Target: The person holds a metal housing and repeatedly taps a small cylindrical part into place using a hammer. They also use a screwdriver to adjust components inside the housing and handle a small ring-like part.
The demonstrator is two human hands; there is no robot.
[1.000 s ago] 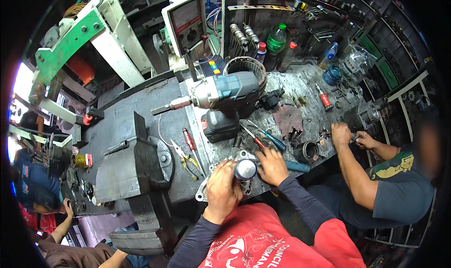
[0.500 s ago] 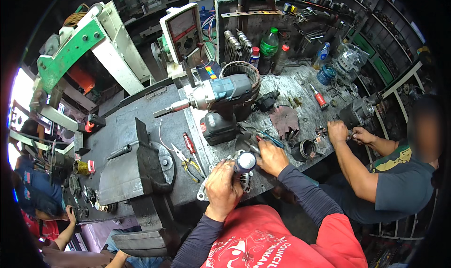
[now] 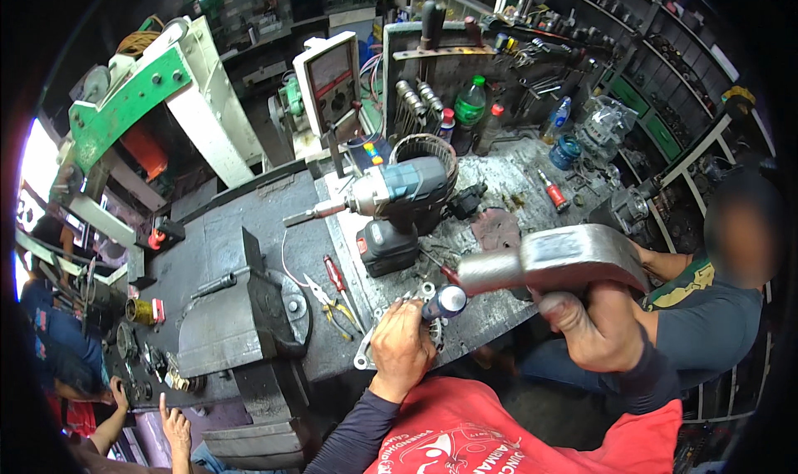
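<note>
Hammer (image 3: 578, 254) held aloft in right hand (image 3: 600, 328).

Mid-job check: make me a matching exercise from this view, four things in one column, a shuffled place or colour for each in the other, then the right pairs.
Things
1. Hammer
2. Pliers
3. Cordless power tool
4. Domed-end tool

Place or colour
A. Blue-grey body
B. Gripped in the left hand
C. Held in the right hand
D. Yellow on the handles

Right pairs: 1-C, 2-D, 3-A, 4-B
</note>
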